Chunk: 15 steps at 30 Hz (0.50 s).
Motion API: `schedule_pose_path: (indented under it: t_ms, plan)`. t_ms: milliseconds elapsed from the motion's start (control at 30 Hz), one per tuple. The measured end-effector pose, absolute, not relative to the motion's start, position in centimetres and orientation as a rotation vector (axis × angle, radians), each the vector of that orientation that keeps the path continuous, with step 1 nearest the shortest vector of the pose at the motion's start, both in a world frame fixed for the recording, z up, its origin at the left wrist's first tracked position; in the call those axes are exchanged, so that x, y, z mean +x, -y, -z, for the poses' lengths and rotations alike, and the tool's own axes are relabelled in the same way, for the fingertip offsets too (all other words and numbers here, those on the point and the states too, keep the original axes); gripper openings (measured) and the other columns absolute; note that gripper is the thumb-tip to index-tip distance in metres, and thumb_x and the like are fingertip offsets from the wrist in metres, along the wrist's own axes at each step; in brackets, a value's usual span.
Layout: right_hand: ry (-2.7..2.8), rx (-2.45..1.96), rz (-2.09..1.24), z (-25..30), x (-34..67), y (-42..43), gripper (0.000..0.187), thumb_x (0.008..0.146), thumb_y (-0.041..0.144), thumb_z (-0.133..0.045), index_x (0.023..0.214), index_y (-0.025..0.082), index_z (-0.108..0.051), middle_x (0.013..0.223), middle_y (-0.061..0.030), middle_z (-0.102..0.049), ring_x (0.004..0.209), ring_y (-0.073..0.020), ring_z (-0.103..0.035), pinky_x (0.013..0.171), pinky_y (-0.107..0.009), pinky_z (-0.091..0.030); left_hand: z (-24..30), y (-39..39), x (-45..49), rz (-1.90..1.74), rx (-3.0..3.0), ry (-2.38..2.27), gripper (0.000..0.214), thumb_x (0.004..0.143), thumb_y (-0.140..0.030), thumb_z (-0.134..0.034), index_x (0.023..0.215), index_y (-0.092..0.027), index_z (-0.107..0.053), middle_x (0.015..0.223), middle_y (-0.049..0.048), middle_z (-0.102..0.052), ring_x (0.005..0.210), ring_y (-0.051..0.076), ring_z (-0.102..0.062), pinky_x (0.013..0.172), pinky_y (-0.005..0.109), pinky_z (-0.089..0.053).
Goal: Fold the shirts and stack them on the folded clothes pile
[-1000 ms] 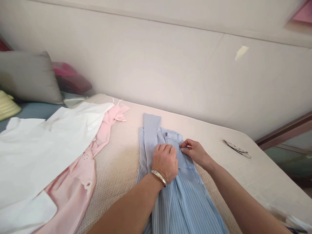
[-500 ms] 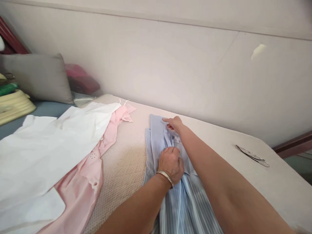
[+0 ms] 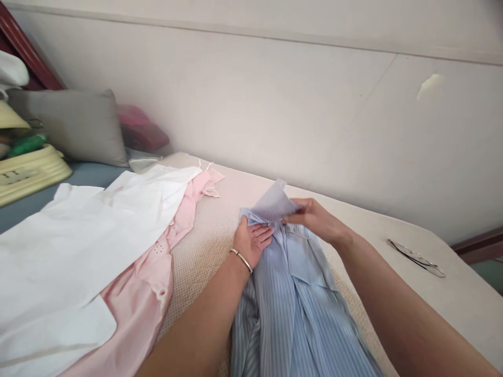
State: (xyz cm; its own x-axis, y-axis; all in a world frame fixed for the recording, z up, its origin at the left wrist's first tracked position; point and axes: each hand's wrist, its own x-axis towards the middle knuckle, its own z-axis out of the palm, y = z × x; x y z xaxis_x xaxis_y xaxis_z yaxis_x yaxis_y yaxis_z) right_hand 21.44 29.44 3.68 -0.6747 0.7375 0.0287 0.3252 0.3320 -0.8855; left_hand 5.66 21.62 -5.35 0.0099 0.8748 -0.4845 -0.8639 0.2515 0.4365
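A light blue striped garment (image 3: 310, 309) lies lengthwise on the bed, its upper edge toward the wall; I cannot tell exactly which kind it is. My right hand (image 3: 310, 214) pinches a lifted flap of its top edge, which is folded up and slightly blurred. My left hand (image 3: 253, 242), wearing a silver bangle (image 3: 241, 260), rests palm up at the garment's upper left, fingers apart and thumb raised beside the lifted cloth.
To the left lie a white garment (image 3: 98, 230) and a pink one (image 3: 145, 288) beneath it. Behind them are a grey pillow (image 3: 74, 125) and a yellow container (image 3: 35, 173). Eyeglasses (image 3: 416, 257) lie on the bed (image 3: 369, 230) at right. The wall (image 3: 251, 104) borders the far edge.
My left hand has let go of the bunched cloth and turned palm up, moving up and left. My right hand has moved right and lifted the top flap. The garment lies more spread out.
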Motion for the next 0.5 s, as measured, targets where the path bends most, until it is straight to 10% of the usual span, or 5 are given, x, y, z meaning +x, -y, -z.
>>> schedule_pose_path:
  t_ms: [233,500]
  plan:
    - [2.155,-1.276,-1.252,0.5,26.8,-26.0,0.021,0.081,0.027,-0.050,0.097,0.020,-0.062,0.099,-0.0068,-0.073,0.066,-0.0154,-0.063,0.061,-0.029,-0.048,5.0,-21.6,4.7,-1.376,0.026,-0.743,0.059,0.095,-0.068,-0.039,0.094,-0.014,-0.063,0.087,0.0130,-0.071,0.084,0.024,-0.071,0.077,0.034,-0.058]
    - [2.211,-1.460,-0.640,0.9,23.9,-23.3,0.024,0.094,0.044,-0.050,0.084,0.024,-0.056,0.077,-0.0024,-0.069,0.063,-0.0168,-0.060,0.063,-0.030,-0.044,5.9,-21.7,4.4,-1.404,0.318,-0.924,0.027,0.059,-0.013,-0.079,0.080,-0.017,-0.063,0.083,0.0063,-0.073,0.088,0.024,-0.070,0.089,0.038,-0.054]
